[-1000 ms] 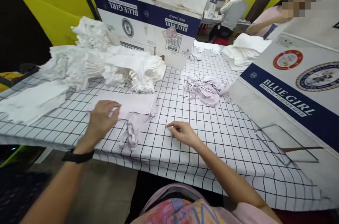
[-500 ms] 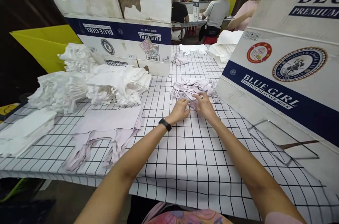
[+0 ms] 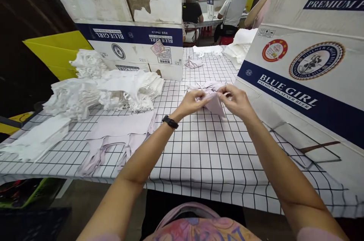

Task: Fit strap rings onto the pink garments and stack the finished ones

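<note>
Between my two hands hangs a pale lilac fabric piece (image 3: 215, 105), lifted off the table with its lower corner drooping. My left hand (image 3: 191, 103), with a black band on the wrist, pinches its left side. At its upper right edge my right hand (image 3: 236, 100) pinches it too. Just behind lies a crumpled heap of lilac fabric (image 3: 209, 86), partly hidden by the hands and the held piece. To the left, a flat stack of lilac pieces with straps (image 3: 121, 124) lies on the table, partly covered by my left forearm.
White fabric bundles (image 3: 127, 85) are piled at the left. A cardboard panel (image 3: 136, 36) stands behind them; another cardboard panel (image 3: 292, 70) leans at the right, with a wire frame (image 3: 309, 148) by it. Farther back are a small lilac scrap (image 3: 193, 62), white stacks and seated people.
Both hands have come up and nearer from the crumpled heap, drawing a lilac piece out between them. The view has shifted slightly.
</note>
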The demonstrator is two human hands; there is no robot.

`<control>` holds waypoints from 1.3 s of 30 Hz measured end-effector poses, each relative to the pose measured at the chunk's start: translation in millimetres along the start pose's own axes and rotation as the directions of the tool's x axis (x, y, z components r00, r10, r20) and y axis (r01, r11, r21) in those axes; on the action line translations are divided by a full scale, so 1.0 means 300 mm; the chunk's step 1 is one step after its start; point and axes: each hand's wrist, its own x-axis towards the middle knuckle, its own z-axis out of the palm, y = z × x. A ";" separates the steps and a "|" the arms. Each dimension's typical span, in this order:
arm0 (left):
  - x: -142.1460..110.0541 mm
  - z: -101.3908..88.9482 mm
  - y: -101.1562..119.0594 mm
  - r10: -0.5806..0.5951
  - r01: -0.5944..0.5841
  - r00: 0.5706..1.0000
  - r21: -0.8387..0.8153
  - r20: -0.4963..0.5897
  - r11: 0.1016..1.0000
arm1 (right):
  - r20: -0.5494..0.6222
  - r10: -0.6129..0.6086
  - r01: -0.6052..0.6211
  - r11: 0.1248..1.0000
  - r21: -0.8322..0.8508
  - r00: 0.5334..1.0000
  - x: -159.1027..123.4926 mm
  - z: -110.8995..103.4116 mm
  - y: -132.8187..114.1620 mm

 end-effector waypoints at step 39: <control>-0.535 0.193 0.278 -0.158 0.171 0.949 0.024 -0.273 0.985 | 0.027 0.311 -0.212 0.580 0.787 0.950 -0.155 -0.056 -0.471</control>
